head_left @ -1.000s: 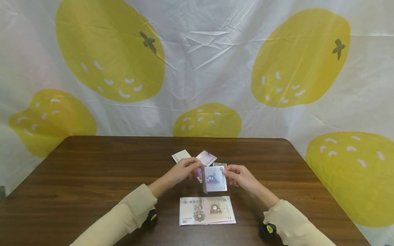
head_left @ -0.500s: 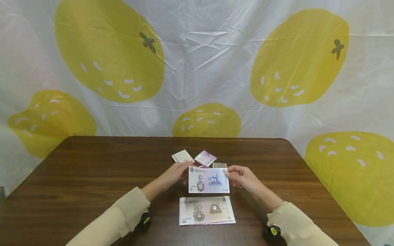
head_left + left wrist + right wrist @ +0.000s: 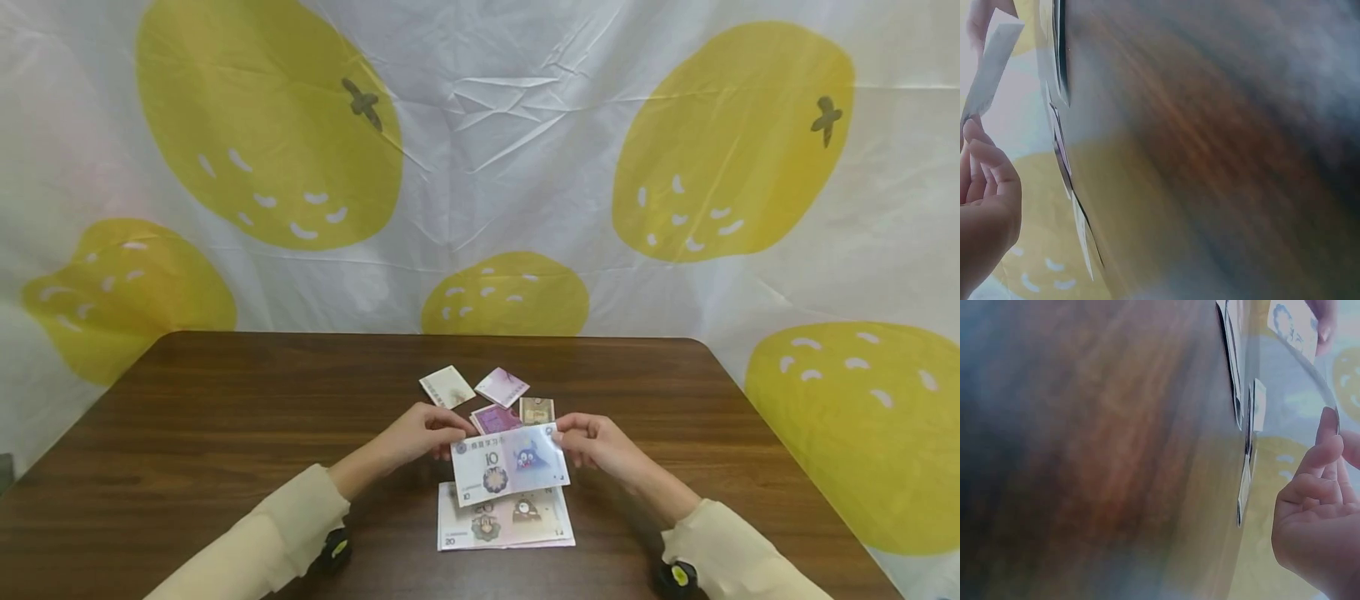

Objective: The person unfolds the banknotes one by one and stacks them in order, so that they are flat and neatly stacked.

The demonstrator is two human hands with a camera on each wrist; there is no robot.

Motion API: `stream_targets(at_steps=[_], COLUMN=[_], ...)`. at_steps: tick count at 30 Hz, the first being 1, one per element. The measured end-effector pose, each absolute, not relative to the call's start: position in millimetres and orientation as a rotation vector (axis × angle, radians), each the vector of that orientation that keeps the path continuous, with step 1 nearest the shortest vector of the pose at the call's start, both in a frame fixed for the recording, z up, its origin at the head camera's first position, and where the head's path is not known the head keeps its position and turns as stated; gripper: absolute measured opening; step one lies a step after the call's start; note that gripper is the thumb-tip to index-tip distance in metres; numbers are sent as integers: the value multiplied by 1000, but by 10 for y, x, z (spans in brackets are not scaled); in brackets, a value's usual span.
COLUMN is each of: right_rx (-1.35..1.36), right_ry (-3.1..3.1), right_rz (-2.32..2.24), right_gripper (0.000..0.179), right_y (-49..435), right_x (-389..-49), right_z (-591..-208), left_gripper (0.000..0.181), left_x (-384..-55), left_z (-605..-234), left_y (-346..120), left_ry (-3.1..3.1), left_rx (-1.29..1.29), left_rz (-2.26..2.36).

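While both hands share it, 10 note (image 3: pixel 510 462): stretched between left hand (image 3: pixel 420 437) and right hand (image 3: pixel 603 450), off the tabletop (image 3: pixel 300 400).
Grip: left pinches its left end near the upper edge; right pinches its upper right corner.
Attitude: tilted, left end lower in head view; bowed in right wrist view.
Handling: I'd keep both pinches light, tension even to flatten the bow, ends level; yanking could crease or tear it.
Near side of grip: note stack (image 3: pixel 502 529), partly covered by the held note.
Beyond grip: pale note (image 3: pixel 447 387), pink note (image 3: pixel 502 387), purple note (image 3: pixel 495 418), brown note (image 3: pixel 537 410), folded-looking.
Containers: none in view; loose paper on wood.
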State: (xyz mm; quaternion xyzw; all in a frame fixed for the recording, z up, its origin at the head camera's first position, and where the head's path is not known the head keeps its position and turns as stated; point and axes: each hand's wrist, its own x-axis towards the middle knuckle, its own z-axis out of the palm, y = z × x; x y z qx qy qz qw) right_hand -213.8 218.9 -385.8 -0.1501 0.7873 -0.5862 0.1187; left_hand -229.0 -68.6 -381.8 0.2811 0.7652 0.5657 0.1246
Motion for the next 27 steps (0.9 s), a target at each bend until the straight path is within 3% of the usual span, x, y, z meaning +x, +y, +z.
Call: stream_targets(at_steps=[9, 27], right_rx=[-420, -640], right_ry=[2278, 2172], right_rz=[-1656, -1505], right_gripper=[31, 32], right_y=[2221, 2225], right_x=[-2068, -2037], right_z=[-3913, -3953], left_gripper=[16, 9], left_x=[-2241, -2249], left_z=[-3801, -3940], left_y=[-736, -748], left_ry=[2233, 2392], left_rx=[889, 1127], left_rz=[1549, 1196])
